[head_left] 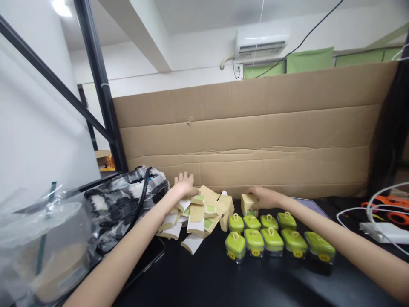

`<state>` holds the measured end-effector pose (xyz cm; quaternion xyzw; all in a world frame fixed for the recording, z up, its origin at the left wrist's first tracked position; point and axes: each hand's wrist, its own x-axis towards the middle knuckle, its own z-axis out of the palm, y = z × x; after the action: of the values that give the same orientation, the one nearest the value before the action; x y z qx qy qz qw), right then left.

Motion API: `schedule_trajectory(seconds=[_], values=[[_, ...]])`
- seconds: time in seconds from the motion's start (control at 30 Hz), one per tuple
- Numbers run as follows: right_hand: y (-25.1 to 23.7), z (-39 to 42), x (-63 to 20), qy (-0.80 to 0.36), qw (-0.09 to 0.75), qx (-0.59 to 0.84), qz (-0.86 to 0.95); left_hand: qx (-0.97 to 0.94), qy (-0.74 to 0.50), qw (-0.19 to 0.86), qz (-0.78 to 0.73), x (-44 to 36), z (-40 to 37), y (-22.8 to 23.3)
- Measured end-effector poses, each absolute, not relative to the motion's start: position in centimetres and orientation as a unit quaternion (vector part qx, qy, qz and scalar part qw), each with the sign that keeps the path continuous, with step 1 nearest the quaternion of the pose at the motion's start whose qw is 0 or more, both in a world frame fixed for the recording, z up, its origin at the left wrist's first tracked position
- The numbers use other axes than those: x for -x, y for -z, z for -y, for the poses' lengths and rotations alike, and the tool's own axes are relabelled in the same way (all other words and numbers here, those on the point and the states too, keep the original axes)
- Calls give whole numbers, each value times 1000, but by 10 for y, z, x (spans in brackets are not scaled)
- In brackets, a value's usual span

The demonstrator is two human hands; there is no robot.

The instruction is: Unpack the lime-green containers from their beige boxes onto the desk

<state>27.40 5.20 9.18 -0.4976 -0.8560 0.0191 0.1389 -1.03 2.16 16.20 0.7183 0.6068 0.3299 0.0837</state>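
My left hand (185, 186) reaches out over the far left side of a pile of small folded cartons (196, 217), pale yellow and white with green panels. Its fingers are spread, and part of the hand seems to rest on the pile. Behind the rows of small clear containers with green lids (271, 238), my right hand (264, 198) grips a small pale-yellow box (248, 204) that stands upright on the black table. The lids have loop handles, and yellow stickers show on several front containers.
Left of the pile lie a grey-and-black furry bag (124, 200) and a plastic-wrapped drink cup (57, 256). A tall cardboard panel (249, 132) closes off the table's back. At right are a white power strip (385, 232), cables and orange-handled scissors (398, 217).
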Motion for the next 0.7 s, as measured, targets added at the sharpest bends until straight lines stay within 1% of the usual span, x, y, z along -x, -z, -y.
schedule_trajectory(seconds=[0.07,0.13,0.23,0.3,0.37,0.43,0.47,0.53,0.6,0.7], values=[[-96,-46,-280,-25,177,499,848,-742,-337,38,-578,8,-13,-161],[-103,-33,-285,-27,236,495,836,-776,-341,10,-530,2,3,-157],[-115,1,-287,-55,328,475,815,-846,-313,8,-431,-14,40,-144],[-119,29,-282,-106,357,446,814,-881,-291,20,-374,-24,67,-132],[-116,58,-271,-163,356,413,822,-898,-280,69,-333,-32,88,-119],[-105,81,-259,-218,335,405,823,-894,-270,136,-331,-33,100,-105],[-98,90,-253,-247,321,418,813,-889,-262,166,-338,-33,101,-97],[-82,101,-243,-265,306,453,794,-882,-243,202,-350,-29,98,-80],[-67,105,-237,-234,303,475,792,-881,-228,206,-360,-24,90,-62],[-48,105,-234,-152,321,450,819,-873,-240,189,-380,-18,81,-38]])
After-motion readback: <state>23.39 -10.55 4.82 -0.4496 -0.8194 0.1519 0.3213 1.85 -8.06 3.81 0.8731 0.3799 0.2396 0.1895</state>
